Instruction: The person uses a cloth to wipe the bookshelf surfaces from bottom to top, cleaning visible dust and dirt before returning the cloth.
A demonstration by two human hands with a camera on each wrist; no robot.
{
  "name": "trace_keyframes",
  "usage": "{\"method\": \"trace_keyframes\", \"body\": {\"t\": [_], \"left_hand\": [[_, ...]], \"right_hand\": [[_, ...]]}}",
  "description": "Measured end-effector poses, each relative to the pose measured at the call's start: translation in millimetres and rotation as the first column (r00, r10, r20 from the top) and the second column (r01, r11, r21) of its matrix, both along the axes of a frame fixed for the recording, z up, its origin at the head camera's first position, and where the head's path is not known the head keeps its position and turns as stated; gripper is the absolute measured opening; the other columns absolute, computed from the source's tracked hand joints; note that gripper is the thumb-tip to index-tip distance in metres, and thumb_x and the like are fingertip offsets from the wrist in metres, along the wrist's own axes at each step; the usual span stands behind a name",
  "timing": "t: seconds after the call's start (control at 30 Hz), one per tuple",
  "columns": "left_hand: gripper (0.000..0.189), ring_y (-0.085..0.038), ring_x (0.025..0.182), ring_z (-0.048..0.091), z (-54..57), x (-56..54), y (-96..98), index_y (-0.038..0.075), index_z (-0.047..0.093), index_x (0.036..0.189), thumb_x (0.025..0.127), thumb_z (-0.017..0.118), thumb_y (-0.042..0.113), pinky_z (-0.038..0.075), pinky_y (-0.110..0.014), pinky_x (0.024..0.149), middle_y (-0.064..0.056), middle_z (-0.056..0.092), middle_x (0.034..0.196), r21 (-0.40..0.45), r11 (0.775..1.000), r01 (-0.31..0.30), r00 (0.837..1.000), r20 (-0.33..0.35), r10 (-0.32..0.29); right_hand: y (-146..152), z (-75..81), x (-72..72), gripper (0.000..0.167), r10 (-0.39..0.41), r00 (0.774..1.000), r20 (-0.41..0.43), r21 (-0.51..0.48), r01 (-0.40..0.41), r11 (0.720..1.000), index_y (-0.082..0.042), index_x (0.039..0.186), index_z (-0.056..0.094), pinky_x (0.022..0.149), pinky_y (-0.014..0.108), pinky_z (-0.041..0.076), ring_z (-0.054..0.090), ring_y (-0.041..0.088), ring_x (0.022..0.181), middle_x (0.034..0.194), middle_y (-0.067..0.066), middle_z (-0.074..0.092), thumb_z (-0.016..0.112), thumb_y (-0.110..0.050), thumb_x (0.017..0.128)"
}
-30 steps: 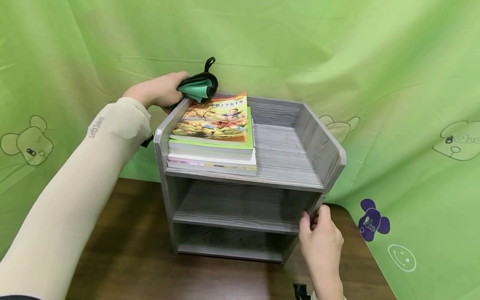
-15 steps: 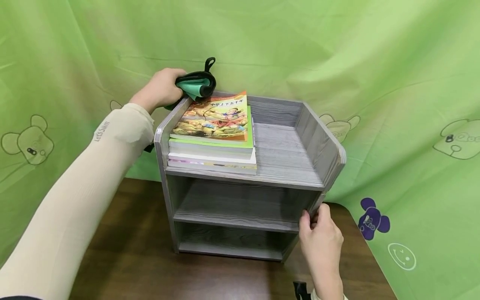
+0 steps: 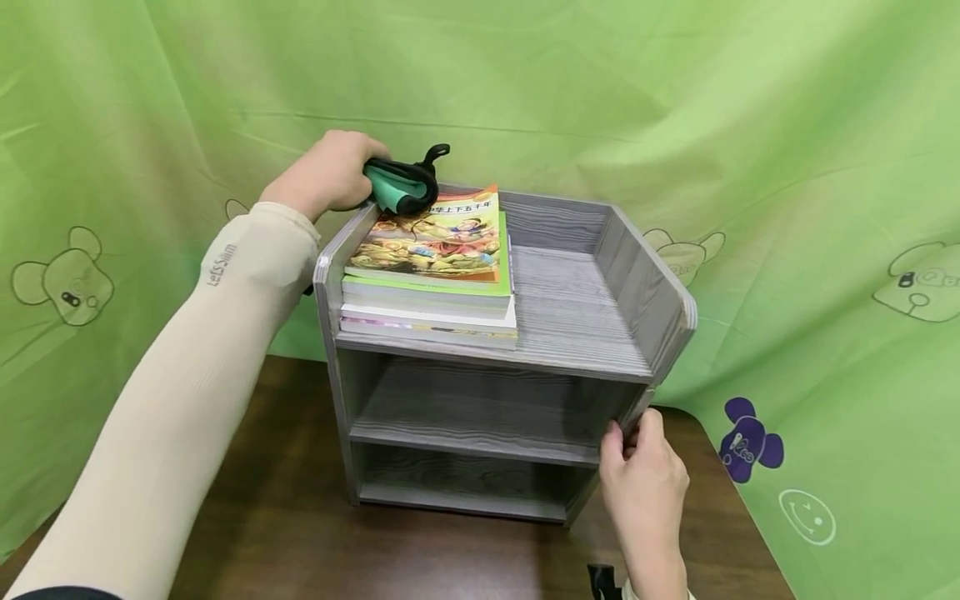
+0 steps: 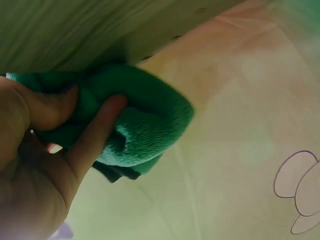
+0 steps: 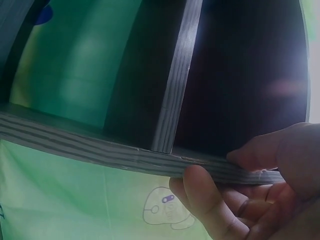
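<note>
My left hand [image 3: 333, 175] grips a folded green cloth [image 3: 390, 185] with black edging and a hanging loop, at the rear of the shelf's left side panel. In the left wrist view, thumb and fingers pinch the fuzzy cloth [image 4: 145, 130] right by the grey panel. The small grey wood-grain shelf [image 3: 577, 292] has a walled top and two lower compartments. My right hand [image 3: 647, 483] holds its right side panel near the front edge; the right wrist view has thumb and fingers on opposite faces of that panel [image 5: 115, 155].
A stack of books [image 3: 427, 292] lies on the left of the shelf's top, a colourful cover uppermost. The shelf stands on a dark brown wooden table [image 3: 450, 558]. Close behind hangs a green curtain [image 3: 600, 100] printed with cartoon figures.
My left hand has shifted slightly right with the cloth, whose looped end now hangs lower over the books' rear corner. The right hand keeps its hold on the panel.
</note>
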State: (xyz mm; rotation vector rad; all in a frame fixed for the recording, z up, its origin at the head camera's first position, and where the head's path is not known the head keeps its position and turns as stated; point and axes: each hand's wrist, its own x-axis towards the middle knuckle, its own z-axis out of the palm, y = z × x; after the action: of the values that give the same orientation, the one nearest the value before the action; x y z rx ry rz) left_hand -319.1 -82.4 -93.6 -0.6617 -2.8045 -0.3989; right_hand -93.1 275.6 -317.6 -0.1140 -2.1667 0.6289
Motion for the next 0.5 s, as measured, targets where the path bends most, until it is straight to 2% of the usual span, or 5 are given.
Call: {"method": "trace_keyframes", "body": {"t": [0.1,0.2,0.33,0.43,0.5], "left_hand": [[0.064,-0.035,0.101,0.047,3.1,13.5,-4.9,0.005,0.064,0.129,0.074,0.037,-0.013,0.038,-0.048,0.088,-0.022,0.061,0.122,-0.016,1.0,0.025,1.0,-0.009,-0.025],[0.064,-0.034,0.102,0.049,3.4,33.4,-9.1,0.006,0.066,0.128,0.074,0.038,-0.014,0.038,-0.047,0.089,-0.02,0.062,0.123,0.001,0.999,0.046,0.999,-0.016,-0.046],[0.063,-0.032,0.1,0.052,-1.9,72.9,-17.5,0.007,0.068,0.128,0.077,0.04,-0.015,0.04,-0.047,0.085,-0.017,0.063,0.124,0.047,0.995,0.087,0.995,-0.053,-0.084],[0.057,-0.029,0.094,0.052,-7.4,105.6,-23.5,0.009,0.072,0.122,0.081,0.042,-0.015,0.04,-0.044,0.078,-0.012,0.065,0.116,0.076,0.991,0.115,0.987,-0.118,-0.105],[0.054,-0.027,0.092,0.053,-9.3,120.1,-24.4,0.011,0.074,0.119,0.082,0.044,-0.015,0.04,-0.043,0.075,-0.009,0.066,0.112,0.094,0.988,0.12,0.983,-0.152,-0.105]], "right_hand": [[-0.3,0.9,-1.1,0.014,-0.005,1.0,-0.005,-0.002,0.005,1.0,-0.001,0.088,0.052,0.055,0.057,0.039,0.058,0.036,0.055,0.063,0.008,0.06,0.066,-0.002,0.087],[-0.2,1.9,-1.2,0.014,-0.009,1.0,-0.008,-0.005,0.009,1.0,-0.001,0.088,0.052,0.055,0.057,0.039,0.059,0.037,0.055,0.063,0.01,0.061,0.065,-0.002,0.087],[2.2,2.4,0.0,0.014,-0.011,1.0,0.0,-0.001,0.011,1.0,-0.001,0.088,0.052,0.056,0.057,0.04,0.059,0.038,0.056,0.063,0.01,0.061,0.065,-0.003,0.087],[3.3,2.9,1.7,0.014,-0.012,1.0,0.012,-0.003,0.012,1.0,-0.001,0.088,0.052,0.056,0.058,0.039,0.059,0.038,0.056,0.063,0.01,0.061,0.065,-0.003,0.088],[4.0,3.8,2.5,0.013,-0.015,1.0,0.012,-0.004,0.015,1.0,0.0,0.088,0.052,0.056,0.058,0.039,0.059,0.039,0.056,0.064,0.01,0.062,0.065,-0.003,0.088]]}}
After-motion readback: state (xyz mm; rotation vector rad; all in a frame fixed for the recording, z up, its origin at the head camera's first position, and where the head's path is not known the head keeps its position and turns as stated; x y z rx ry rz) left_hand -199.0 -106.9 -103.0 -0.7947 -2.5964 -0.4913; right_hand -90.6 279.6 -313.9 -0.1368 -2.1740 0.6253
